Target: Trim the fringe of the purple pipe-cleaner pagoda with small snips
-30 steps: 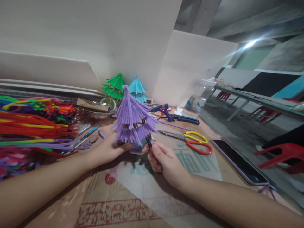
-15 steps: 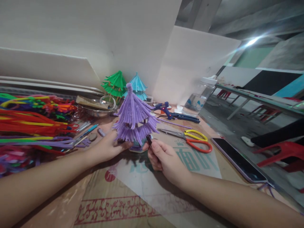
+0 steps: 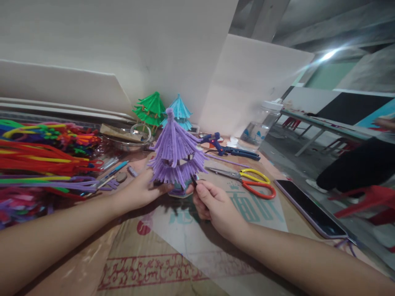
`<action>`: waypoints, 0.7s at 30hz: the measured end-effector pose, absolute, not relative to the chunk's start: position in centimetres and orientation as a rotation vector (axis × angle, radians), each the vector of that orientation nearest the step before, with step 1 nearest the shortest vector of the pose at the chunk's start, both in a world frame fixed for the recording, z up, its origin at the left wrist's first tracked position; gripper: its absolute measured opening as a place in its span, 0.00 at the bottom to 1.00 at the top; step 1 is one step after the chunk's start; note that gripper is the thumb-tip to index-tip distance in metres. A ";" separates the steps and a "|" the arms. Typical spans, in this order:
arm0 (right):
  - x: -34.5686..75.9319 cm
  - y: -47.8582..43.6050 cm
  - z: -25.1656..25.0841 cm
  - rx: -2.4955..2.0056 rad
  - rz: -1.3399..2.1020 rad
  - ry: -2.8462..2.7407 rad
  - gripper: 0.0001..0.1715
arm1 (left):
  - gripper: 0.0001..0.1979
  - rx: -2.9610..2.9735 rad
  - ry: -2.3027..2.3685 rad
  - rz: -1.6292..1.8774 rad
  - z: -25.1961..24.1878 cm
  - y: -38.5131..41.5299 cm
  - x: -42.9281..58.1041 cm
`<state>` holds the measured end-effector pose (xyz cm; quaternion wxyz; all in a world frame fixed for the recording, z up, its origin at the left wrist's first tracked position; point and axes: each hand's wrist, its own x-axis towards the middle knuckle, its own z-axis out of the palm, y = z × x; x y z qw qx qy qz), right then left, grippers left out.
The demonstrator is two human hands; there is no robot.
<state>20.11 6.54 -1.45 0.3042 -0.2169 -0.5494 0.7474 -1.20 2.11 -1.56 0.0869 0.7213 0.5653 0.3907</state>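
Observation:
A purple two-tiered pavilion model (image 3: pixel 177 152) made of pipe cleaners stands upright in front of me on a small pale base. My left hand (image 3: pixel 140 187) grips its lower left side, with the fingertips partly hidden beneath the fringe. At its lower right, my right hand (image 3: pixel 212 201) pinches a thin dark piece (image 3: pixel 194 180) between thumb and forefinger; its tip meets the lower roof edge. What kind of piece it is, I cannot make out. Behind stand a green pavilion model (image 3: pixel 151 107) and a light blue one (image 3: pixel 180 111).
Scissors (image 3: pixel 247 179) with yellow and red handles lie to the right, near a phone (image 3: pixel 308 207). Farther back are a blue glue gun (image 3: pixel 214 142), pliers (image 3: pixel 240 153) and a clear water jug (image 3: pixel 259 125). Pipe cleaners (image 3: pixel 46 158) pile up at left beside a metal bowl (image 3: pixel 126 142).
Both hands and the purple model stay nearly still, apart from a slight shift in the view. In the right background, a person in dark trousers has moved further into view.

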 end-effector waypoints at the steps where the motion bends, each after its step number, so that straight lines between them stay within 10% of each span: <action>1: 20.1 6.6 -1.5 -0.579 1.973 -1.458 0.27 | 0.23 2.141 1.683 1.158 -1.6 2.1 -1.2; 21: 20.1 6.4 -1.4 -0.554 2.033 -1.433 0.29 | 0.20 2.096 1.701 1.178 -2.1 1.9 -1.4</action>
